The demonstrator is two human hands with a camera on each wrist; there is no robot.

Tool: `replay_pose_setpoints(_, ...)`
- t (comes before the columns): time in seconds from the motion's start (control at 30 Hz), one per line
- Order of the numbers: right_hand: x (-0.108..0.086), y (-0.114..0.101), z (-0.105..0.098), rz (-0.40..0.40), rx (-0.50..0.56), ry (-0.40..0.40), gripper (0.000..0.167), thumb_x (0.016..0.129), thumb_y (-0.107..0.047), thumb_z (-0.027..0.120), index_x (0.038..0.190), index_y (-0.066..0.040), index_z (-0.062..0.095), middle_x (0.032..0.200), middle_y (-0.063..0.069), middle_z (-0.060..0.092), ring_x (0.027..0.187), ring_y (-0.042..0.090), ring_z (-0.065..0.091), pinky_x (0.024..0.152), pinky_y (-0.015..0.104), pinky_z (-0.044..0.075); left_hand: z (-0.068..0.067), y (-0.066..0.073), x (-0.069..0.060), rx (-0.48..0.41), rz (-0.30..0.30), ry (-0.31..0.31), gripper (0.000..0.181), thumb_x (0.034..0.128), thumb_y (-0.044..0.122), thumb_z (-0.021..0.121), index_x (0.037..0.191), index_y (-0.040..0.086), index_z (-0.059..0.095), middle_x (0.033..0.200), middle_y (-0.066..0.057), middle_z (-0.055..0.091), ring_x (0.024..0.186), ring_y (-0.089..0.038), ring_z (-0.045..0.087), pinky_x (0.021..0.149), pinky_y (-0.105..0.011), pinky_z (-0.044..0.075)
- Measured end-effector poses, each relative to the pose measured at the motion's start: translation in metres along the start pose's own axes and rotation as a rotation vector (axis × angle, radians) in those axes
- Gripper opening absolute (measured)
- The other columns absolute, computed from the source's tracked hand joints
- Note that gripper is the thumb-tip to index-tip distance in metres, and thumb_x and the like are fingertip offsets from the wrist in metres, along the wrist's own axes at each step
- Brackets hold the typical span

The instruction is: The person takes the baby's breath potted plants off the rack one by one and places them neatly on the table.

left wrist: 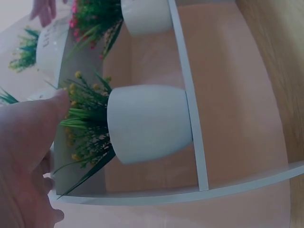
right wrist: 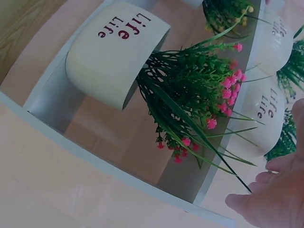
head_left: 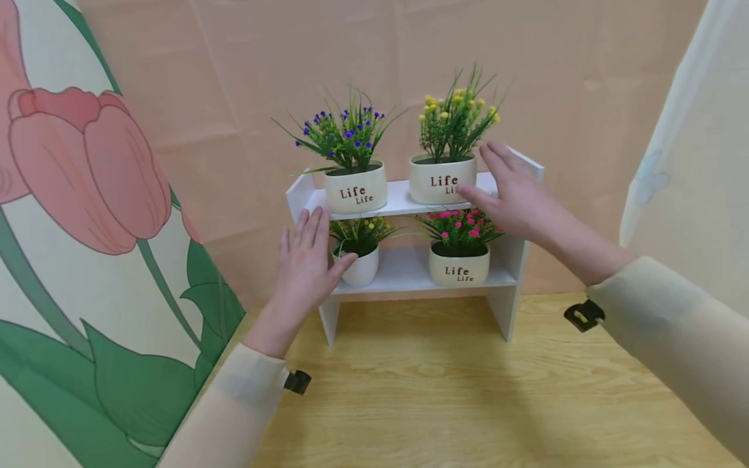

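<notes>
A white two-tier shelf (head_left: 404, 279) holds potted plants. On top stand a pot with purple flowers (head_left: 355, 188) and a pot with yellow flowers (head_left: 443, 179). Below are a plain white pot (left wrist: 149, 124) and a "Life" pot with pink flowers (right wrist: 111, 52). My left hand (head_left: 307, 263), fingers extended, is at the shelf's left side, in front of the lower left pot; contact is unclear. My right hand (head_left: 515, 195) has its fingers extended at the right of the yellow-flowered pot, thumb tip in front of the pot's lettering; whether it touches cannot be told.
The shelf stands on a wood-grain surface (head_left: 409, 390) against a pink cloth backdrop (head_left: 328, 52). A panel with painted tulips (head_left: 88, 162) rises at the left, and a pale sheet (head_left: 696, 156) hangs at the right.
</notes>
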State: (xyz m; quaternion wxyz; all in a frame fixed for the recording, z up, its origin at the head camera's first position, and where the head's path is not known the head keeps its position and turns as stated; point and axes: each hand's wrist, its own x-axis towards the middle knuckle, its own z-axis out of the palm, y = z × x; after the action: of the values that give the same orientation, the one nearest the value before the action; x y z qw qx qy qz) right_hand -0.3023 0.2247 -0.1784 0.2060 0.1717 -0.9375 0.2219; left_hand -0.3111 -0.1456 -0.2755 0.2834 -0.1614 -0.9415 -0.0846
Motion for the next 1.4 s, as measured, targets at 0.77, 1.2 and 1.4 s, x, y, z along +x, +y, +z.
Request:
replay_pose_setpoints(0.77, 0.034, 0.001, -0.006, 0.111, 0.153, -0.118, 0.112, 0.107, -0.071, 0.052, 0.175, 0.001, -0.001, 0.180, 0.030, 0.009, 0.164, 0.053, 0.015, 0.128, 0.073, 0.019, 0.028, 0.003, 0.004, -0.094, -0.013, 0.122, 0.110, 0.1008, 0.059, 0.076, 0.175, 0.002, 0.018, 0.180, -0.019, 0.020, 0.170, -0.036, 0.004, 0.136, -0.056, 0.013)
replay_pose_setpoints(1.2, 0.049, 0.001, 0.004, 0.176, 0.295, -0.133, 0.112, 0.102, -0.075, 0.059, 0.171, 0.004, 0.019, 0.162, 0.033, 0.045, 0.138, 0.045, 0.051, 0.112, 0.065, 0.045, 0.027, 0.002, 0.003, -0.077, -0.022, 0.129, 0.107, 0.1021, 0.059, 0.074, 0.175, 0.004, 0.018, 0.180, -0.017, 0.020, 0.170, -0.034, 0.003, 0.136, -0.054, 0.012)
replay_pose_setpoints(1.4, 0.054, -0.001, 0.007, 0.208, 0.387, -0.136, 0.109, 0.099, -0.074, 0.065, 0.169, 0.000, 0.024, 0.157, 0.026, 0.051, 0.137, 0.038, 0.051, 0.118, 0.060, 0.041, 0.026, 0.001, 0.003, -0.078, -0.019, 0.114, 0.106, 0.1029, 0.058, 0.074, 0.175, 0.004, 0.018, 0.180, -0.017, 0.020, 0.170, -0.034, 0.003, 0.136, -0.053, 0.012)
